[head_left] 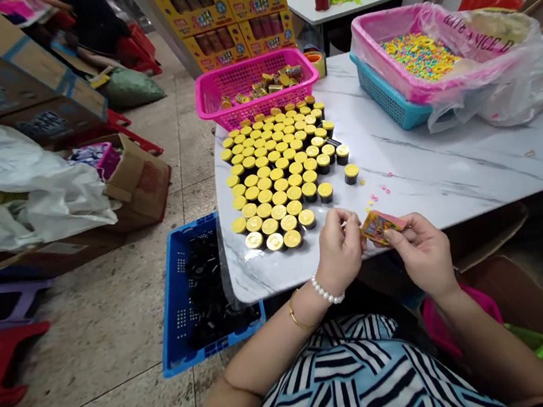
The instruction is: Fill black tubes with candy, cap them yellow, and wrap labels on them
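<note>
A small, flat printed piece (379,224) is pinched by the right hand (424,253) near the edge of the tabletop (428,168), best held softly so it isn't bent. The left hand (341,247) is curled at the piece's nine o'clock edge; whether anything is pinched there cannot be told. At ten o'clock, round, shiny yellow-topped pots (279,197) are bunched.

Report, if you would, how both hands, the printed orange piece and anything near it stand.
Right hand pinching the printed orange piece. Left hand curled at its left edge. Small pink pieces beyond, yellow-lidded pots to the left.
</note>
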Demonstrator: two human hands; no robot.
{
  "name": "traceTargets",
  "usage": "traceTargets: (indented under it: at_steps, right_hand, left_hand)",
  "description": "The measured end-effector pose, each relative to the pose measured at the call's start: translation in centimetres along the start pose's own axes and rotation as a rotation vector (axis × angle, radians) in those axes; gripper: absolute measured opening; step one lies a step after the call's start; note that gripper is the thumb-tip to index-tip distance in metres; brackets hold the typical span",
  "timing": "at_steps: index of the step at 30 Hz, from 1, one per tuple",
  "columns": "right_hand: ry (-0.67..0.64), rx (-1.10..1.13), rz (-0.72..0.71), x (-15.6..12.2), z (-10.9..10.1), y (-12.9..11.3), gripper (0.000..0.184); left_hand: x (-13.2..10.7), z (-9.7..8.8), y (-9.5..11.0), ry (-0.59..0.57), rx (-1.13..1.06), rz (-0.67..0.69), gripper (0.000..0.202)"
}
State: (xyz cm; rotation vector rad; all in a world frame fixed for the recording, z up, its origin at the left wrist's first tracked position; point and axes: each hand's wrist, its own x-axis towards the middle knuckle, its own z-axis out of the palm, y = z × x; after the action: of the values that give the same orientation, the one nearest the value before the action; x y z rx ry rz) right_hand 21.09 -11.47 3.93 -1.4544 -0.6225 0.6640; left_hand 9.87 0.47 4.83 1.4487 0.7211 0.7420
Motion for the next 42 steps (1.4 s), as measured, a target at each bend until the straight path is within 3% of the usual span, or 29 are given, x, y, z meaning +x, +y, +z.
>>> traceTargets:
  at_steps: [3, 6, 9, 12, 15, 17, 19, 21, 22, 25, 28, 31, 35, 39, 42]
  right_hand:
    - [-0.096, 0.198, 0.112, 0.8, -1.1, 0.1, 0.026]
    - [-0.197, 0.274, 0.157, 1.3, -2.7, -0.4, 0.028]
    - [-0.323, 0.229, 0.197, 0.9, -3.7, -1.6, 0.028]
    - [-0.406, 0.156, 0.246, 0.2, -4.0, -2.1, 0.028]
    - [-0.318, 0.121, 0.271, 0.0, -4.5, -1.4, 0.033]
    - [-0.209, 0.093, 0.266, 0.4, -5.4, -0.7, 0.038]
    - [-0.105, 0.062, 0.260, 0.9, -6.8, -0.2, 0.042]
    - [-0.042, 0.027, 0.253, 1.4, -8.1, 0.1, 0.043]
    - [-0.041, 0.011, 0.251, 1.6, -8.5, 0.2, 0.041]
    - [-0.181, -0.037, 0.239, 2.2, -8.1, -0.1, 0.029]
    - [-0.372, -0.106, 0.175, 2.9, -5.6, -0.5, 0.022]
    - [-0.483, -0.120, 0.154, 3.8, -2.9, -0.5, 0.024]
    - [-0.528, -0.111, 0.229, 4.8, -1.1, -0.1, 0.029]
    - [-0.464, -0.136, 0.218, 5.3, -0.4, 0.0, 0.030]
    - [-0.392, -0.251, 0.134, 5.1, 0.2, 0.1, 0.027]
  left_hand:
    - [0.7, -0.1, 1.1, 0.005, -0.209, -0.143, 0.035]
    - [2.8, 1.1, 2.9, -0.004, -0.223, -0.087, 0.032]
    - [6.5, 4.8, 4.4, -0.125, -0.129, -0.025, 0.023]
    - [11.3, 10.4, 5.8, -0.298, 0.084, -0.061, 0.015]
    - [15.4, 14.7, 7.2, -0.364, 0.191, -0.018, 0.015]
    - [16.2, 15.3, 7.9, -0.344, 0.212, 0.020, 0.021]
    - [15.1, 14.1, 7.8, -0.336, 0.233, 0.053, 0.027]
    - [12.1, 11.3, 6.9, -0.364, 0.251, 0.098, 0.027]
    - [10.1, 9.6, 6.2, -0.370, 0.264, 0.187, 0.026]
    - [4.0, 4.5, 3.7, -0.349, 0.382, 0.341, 0.033]
    - [-0.1, 1.1, 1.6, -0.280, 0.511, 0.275, 0.049]
    - [-1.2, -0.9, 0.5, -0.238, 0.497, 0.134, 0.035]
    - [-0.3, -2.4, 0.3, -0.160, 0.425, -0.004, 0.029]
    - [-0.2, -2.6, 0.0, -0.084, 0.452, 0.037, 0.037]
    - [-1.3, -2.6, -0.5, -0.015, 0.508, 0.158, 0.047]
